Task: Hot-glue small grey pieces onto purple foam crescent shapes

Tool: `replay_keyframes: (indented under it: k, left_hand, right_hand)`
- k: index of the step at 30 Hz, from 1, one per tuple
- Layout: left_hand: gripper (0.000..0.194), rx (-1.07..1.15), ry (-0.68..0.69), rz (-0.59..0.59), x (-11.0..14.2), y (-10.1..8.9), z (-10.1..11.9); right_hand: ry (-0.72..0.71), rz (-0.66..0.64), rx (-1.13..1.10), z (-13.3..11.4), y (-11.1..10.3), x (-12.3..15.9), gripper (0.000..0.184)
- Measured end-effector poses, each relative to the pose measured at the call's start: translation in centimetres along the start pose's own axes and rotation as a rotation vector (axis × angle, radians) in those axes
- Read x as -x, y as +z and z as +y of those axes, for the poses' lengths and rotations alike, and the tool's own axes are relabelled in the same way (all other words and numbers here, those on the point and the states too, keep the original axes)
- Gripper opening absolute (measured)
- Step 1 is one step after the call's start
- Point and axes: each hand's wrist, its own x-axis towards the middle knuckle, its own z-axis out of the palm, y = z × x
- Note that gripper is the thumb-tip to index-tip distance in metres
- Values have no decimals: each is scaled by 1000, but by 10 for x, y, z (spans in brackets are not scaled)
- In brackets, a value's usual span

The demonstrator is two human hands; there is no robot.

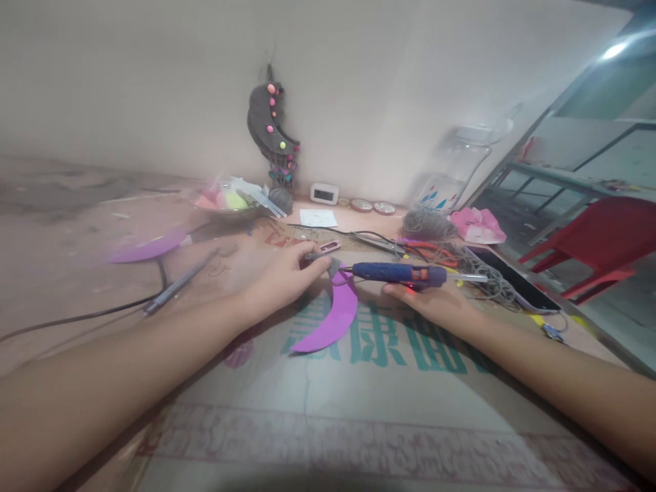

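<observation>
The purple crescent (344, 307) lies on the printed board (359, 393) on the desk (76, 266) and serves as the reference for all positions. The left grip (287, 273) pinches the crescent at its upper end, where gray yarn (334, 266) is wrapped. The right grip (435, 301), right of the crescent, is closed around the blue glue gun (379, 272); the nozzle points at the crescent's upper end, and whether it makes contact cannot be determined. Beyond the crescent stands the digital clock (324, 194); to its far right lies the phone (512, 279).
</observation>
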Motion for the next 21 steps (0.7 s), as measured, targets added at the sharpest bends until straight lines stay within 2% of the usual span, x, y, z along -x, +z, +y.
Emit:
replay_keyframes:
  k: [4,12,21]
  left_hand:
    - [29,-22,11,1,-1,0,-2]
    - [28,-5,3,9,0,1,2]
    - [29,22,10,-19,1,-1,1]
  right_hand:
    - [15,12,7,3,1,-2,13]
    - [95,24,21,-9,-1,0,13]
    - [-84,88,11,0,0,-2,12]
